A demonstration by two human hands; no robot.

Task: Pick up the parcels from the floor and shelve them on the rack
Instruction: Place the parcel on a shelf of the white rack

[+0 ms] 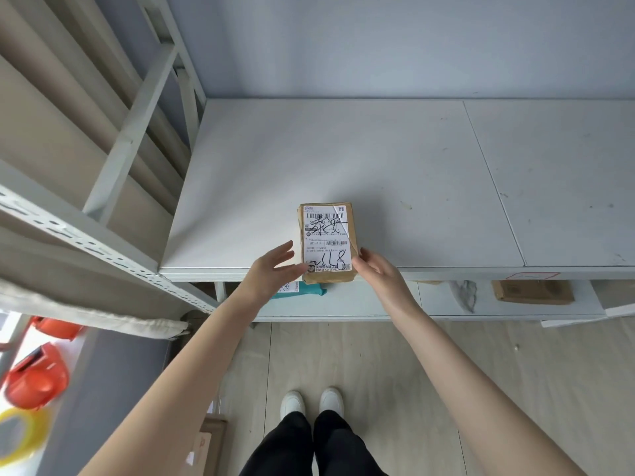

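Small brown paper-wrapped parcel (327,242) with white label lies at white rack shelf (378,166) front edge (overhanging slightly), right hand (376,269) fingers lightly touching its side, left hand (275,269) spread open, holding nothing, likely squaring it.

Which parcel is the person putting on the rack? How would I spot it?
Look at the big white shelf of the rack. At its front edge, between the left hand and right hand, lies a small brown parcel. Unlike the teal parcel and brown box one shelf below, its white label has black handwriting.
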